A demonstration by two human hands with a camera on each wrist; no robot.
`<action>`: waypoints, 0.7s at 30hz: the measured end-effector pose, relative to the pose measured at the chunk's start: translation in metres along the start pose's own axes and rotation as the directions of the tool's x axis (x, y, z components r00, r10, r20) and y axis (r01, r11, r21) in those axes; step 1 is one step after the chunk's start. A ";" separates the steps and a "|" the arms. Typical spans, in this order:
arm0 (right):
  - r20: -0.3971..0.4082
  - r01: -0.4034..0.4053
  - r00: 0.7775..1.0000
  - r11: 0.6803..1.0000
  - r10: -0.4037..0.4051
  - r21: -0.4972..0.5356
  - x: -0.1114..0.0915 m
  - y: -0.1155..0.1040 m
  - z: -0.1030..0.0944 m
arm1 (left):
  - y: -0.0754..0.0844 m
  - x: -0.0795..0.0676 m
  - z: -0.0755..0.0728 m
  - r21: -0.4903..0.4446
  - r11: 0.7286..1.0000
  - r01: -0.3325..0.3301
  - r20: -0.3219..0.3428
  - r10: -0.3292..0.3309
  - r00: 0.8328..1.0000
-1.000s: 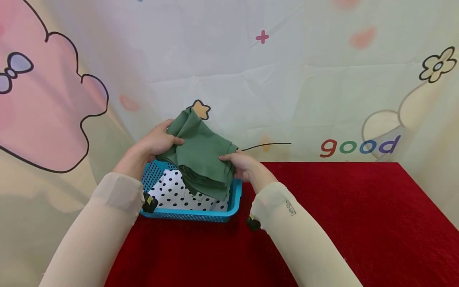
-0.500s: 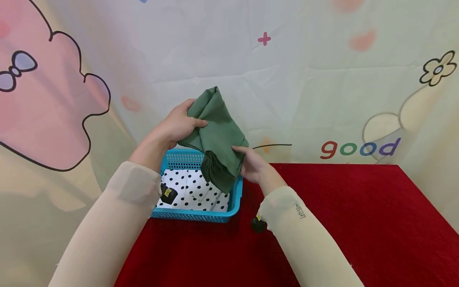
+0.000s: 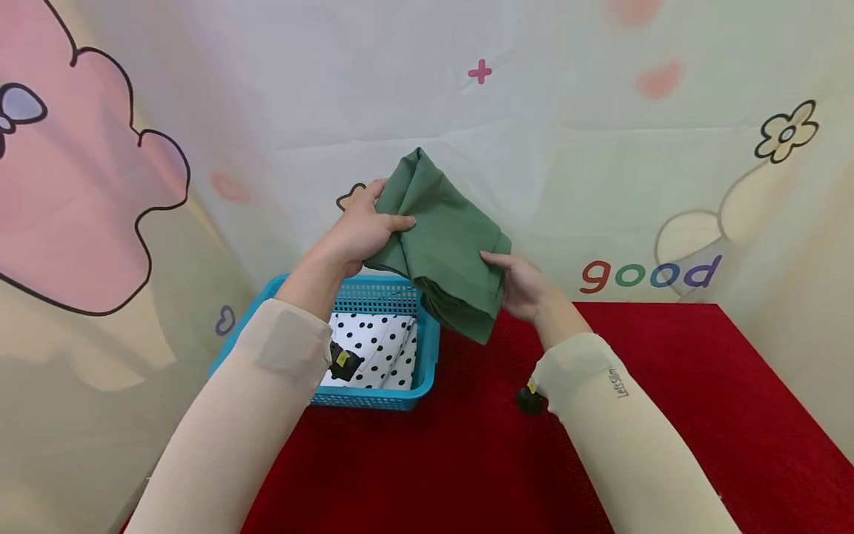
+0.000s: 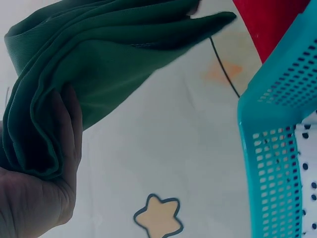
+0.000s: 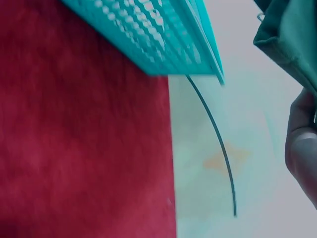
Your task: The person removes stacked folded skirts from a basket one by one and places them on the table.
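A folded green cloth (image 3: 447,245), perhaps a garment, is held in the air between both hands. My left hand (image 3: 363,230) grips its upper left side, thumb on the near face; in the left wrist view the fingers (image 4: 69,124) lie behind the folded layers. At the lower right edge my right hand (image 3: 523,285) pinches the cloth, thumb on top. Below and left stands a blue plastic basket (image 3: 423,374), apart from the cloth. Inside it lies a folded white fabric with black dots (image 3: 383,345), partly hidden by my left forearm and wrist camera.
The basket stands on a table with a red cover (image 3: 427,467). Behind the table hangs a pale printed curtain (image 3: 520,178) with cartoon drawings. A small black wrist camera (image 3: 530,400) hangs under my right sleeve.
Both hands have lifted the green cloth up and to the right, from over the basket to beside it. More of the basket's back wall shows now. The dotted fabric stays inside.
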State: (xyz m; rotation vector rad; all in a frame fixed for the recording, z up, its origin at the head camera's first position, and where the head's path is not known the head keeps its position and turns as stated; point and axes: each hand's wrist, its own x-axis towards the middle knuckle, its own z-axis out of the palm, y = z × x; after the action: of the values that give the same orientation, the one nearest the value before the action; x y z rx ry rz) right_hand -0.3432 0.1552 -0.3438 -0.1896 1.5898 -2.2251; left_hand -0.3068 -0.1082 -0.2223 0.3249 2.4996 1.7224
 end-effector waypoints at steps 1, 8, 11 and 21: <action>-0.009 -0.007 1.000 1.000 0.006 -0.029 -0.003 -0.004 -0.004 | -0.002 0.001 0.002 -0.008 1.000 0.005 0.001 -0.005 1.000; -0.057 -0.063 0.997 0.982 0.054 -0.180 -0.023 -0.034 -0.030 | -0.015 0.010 0.021 -0.061 0.997 0.043 0.014 -0.042 0.999; -0.076 -0.091 0.994 0.965 0.074 -0.245 -0.034 -0.046 -0.040 | -0.020 0.013 0.033 -0.110 0.993 0.042 0.026 -0.039 0.999; -0.138 -0.189 0.980 0.894 0.144 -0.407 -0.067 -0.068 -0.082 | -0.041 0.019 0.098 -0.243 0.969 0.046 0.029 -0.040 0.999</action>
State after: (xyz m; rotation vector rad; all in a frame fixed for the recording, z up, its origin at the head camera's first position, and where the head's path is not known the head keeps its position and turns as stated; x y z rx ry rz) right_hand -0.3262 0.2722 -0.3007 -0.0497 2.0462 -1.7665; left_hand -0.3111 -0.0284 -0.2945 0.2667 2.2272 1.9672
